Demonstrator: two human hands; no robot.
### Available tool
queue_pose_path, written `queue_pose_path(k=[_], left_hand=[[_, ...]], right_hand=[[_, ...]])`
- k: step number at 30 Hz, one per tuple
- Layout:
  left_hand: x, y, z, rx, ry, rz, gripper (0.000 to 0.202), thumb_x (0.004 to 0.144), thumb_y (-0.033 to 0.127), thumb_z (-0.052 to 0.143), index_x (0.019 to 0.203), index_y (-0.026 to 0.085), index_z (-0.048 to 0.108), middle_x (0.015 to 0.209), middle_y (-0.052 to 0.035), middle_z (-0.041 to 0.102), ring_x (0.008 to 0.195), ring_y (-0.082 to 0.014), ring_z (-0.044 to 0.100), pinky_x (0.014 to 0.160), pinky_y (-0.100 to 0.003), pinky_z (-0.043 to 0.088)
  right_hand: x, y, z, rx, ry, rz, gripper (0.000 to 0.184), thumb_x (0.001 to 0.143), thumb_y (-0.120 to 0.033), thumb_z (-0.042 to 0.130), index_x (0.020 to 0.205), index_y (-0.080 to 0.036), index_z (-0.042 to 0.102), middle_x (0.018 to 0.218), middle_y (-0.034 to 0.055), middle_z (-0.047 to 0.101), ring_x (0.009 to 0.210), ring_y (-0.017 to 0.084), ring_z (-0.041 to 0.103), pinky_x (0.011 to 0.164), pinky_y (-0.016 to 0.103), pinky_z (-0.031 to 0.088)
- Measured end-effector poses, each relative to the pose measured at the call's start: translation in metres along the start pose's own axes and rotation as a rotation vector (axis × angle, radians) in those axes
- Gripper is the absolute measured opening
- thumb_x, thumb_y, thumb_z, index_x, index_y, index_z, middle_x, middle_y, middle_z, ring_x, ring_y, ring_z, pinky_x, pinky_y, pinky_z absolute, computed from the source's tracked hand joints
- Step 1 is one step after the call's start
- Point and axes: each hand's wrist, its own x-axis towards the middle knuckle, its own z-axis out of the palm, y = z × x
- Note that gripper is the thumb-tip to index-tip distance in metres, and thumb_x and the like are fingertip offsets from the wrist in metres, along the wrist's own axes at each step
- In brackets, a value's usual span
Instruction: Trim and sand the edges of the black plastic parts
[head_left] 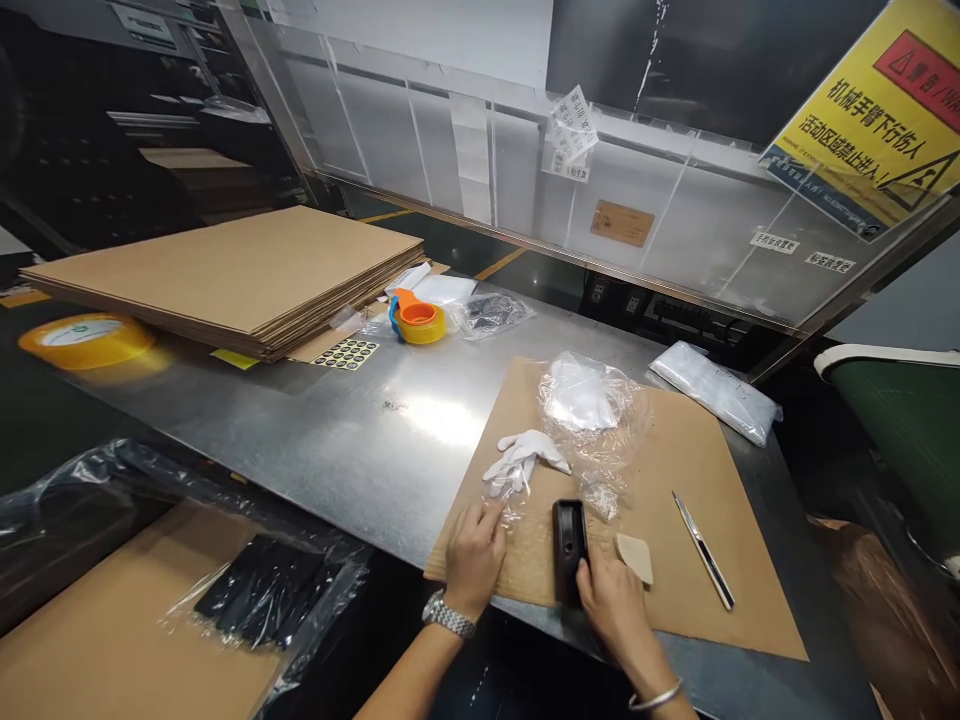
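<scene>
My right hand [613,600] grips the side of a black, hollow, box-shaped part [568,545] near the front edge of the cardboard sheet [720,540]. The part's open face points up. Left of it, my left hand [476,560] rests on the cardboard with its fingers curled together; what they hold, if anything, is hidden. Just beyond that hand lie white gloves [525,460] and some clear film. A beige pad [634,558] sits right beside my right hand. Farther right is a utility knife [703,550].
A crumpled clear bag [592,400] lies behind the gloves. At the back right is a plastic-wrapped packet [716,390]. Stacked cardboard [232,260], a tape dispenser [418,318] and a yellow tape roll [86,340] occupy the left. A framed panel [510,170] stands behind the metal table [360,420].
</scene>
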Motion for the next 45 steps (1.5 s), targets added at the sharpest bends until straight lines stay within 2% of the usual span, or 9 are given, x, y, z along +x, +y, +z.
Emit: queue_pose_path(k=[4,9,15,22,26,31,39,43,45], left_hand=[[-0.008,0.007,-0.004,-0.027,-0.119,-0.049,0.029,0.081,0.02,0.044,0.099,0.02,0.068,0.083,-0.0064,0.064,0.074,-0.0203,0.061,0.067,-0.032,0.049],[0.0,0.014,-0.013,-0.126,-0.3,-0.026,0.028,0.082,0.022,0.045,0.096,0.019,0.07,0.087,-0.0066,0.07,0.081,-0.0201,0.065,0.072,-0.031,0.052],[0.001,0.012,-0.025,-0.162,-0.464,0.084,0.028,0.084,0.024,0.044,0.099,0.02,0.068,0.093,-0.0047,0.071,0.087,-0.0174,0.065,0.078,-0.028,0.052],[-0.029,0.037,-0.016,0.095,-0.365,0.174,0.031,0.086,0.016,0.036,0.101,0.016,0.064,0.085,-0.0099,0.066,0.081,-0.0228,0.062,0.071,-0.035,0.05],[-0.029,0.041,-0.017,0.173,-0.343,0.301,0.029,0.087,0.015,0.038,0.1,0.018,0.064,0.078,-0.0072,0.064,0.075,-0.0214,0.059,0.066,-0.033,0.049],[-0.022,0.028,-0.025,0.214,-0.294,0.389,0.032,0.089,0.013,0.035,0.112,0.01,0.057,0.076,-0.0083,0.063,0.073,-0.0205,0.059,0.063,-0.032,0.048],[-0.036,0.055,-0.029,0.217,-0.361,0.486,0.027,0.088,0.017,0.039,0.098,0.014,0.064,0.069,-0.007,0.06,0.063,-0.0211,0.055,0.057,-0.033,0.044],[-0.022,0.066,-0.043,0.157,-0.384,0.39,0.029,0.089,0.018,0.038,0.097,0.015,0.065,0.072,-0.0089,0.058,0.068,-0.0231,0.054,0.059,-0.035,0.044],[-0.013,0.066,-0.053,0.111,-0.407,0.364,0.029,0.087,0.016,0.04,0.101,0.017,0.065,0.076,-0.0082,0.058,0.071,-0.0223,0.054,0.061,-0.034,0.044]], right_hand=[[-0.022,0.001,-0.008,0.148,-0.131,-0.036,0.033,0.09,-0.041,0.03,0.075,-0.022,0.053,0.061,0.0023,0.054,0.057,0.017,0.052,0.054,0.027,0.038],[-0.034,-0.014,-0.004,0.337,-0.333,-0.1,0.042,0.091,-0.05,0.033,0.077,-0.02,0.058,0.069,-0.0002,0.059,0.065,0.013,0.056,0.058,0.021,0.043],[-0.028,-0.002,0.02,0.296,-0.25,0.004,0.052,0.091,-0.056,0.024,0.069,-0.019,0.053,0.049,-0.0027,0.048,0.041,0.012,0.047,0.038,0.021,0.034],[-0.035,-0.024,0.029,0.115,-0.06,-0.081,0.039,0.09,-0.045,0.033,0.09,-0.02,0.063,0.075,0.0118,0.065,0.067,0.023,0.061,0.058,0.029,0.039],[-0.025,-0.025,0.029,0.114,-0.038,-0.118,0.035,0.089,-0.042,0.036,0.098,-0.019,0.061,0.075,0.0098,0.066,0.065,0.021,0.062,0.057,0.027,0.04],[-0.008,-0.016,0.034,0.169,-0.031,-0.037,0.037,0.093,-0.039,0.026,0.093,-0.015,0.055,0.047,-0.0017,0.057,0.038,0.013,0.052,0.037,0.02,0.033],[-0.019,-0.043,0.035,0.075,-0.032,-0.049,0.043,0.083,-0.022,0.039,0.122,-0.007,0.047,0.065,0.0124,0.066,0.056,0.023,0.062,0.052,0.027,0.038],[-0.009,-0.051,0.019,0.134,-0.129,-0.067,0.026,0.086,-0.028,0.039,0.091,-0.016,0.062,0.058,0.0077,0.062,0.055,0.021,0.06,0.052,0.026,0.036],[0.0,-0.054,0.012,0.211,-0.203,-0.078,0.031,0.088,-0.035,0.038,0.072,-0.018,0.058,0.056,0.0049,0.06,0.052,0.017,0.059,0.051,0.024,0.037]])
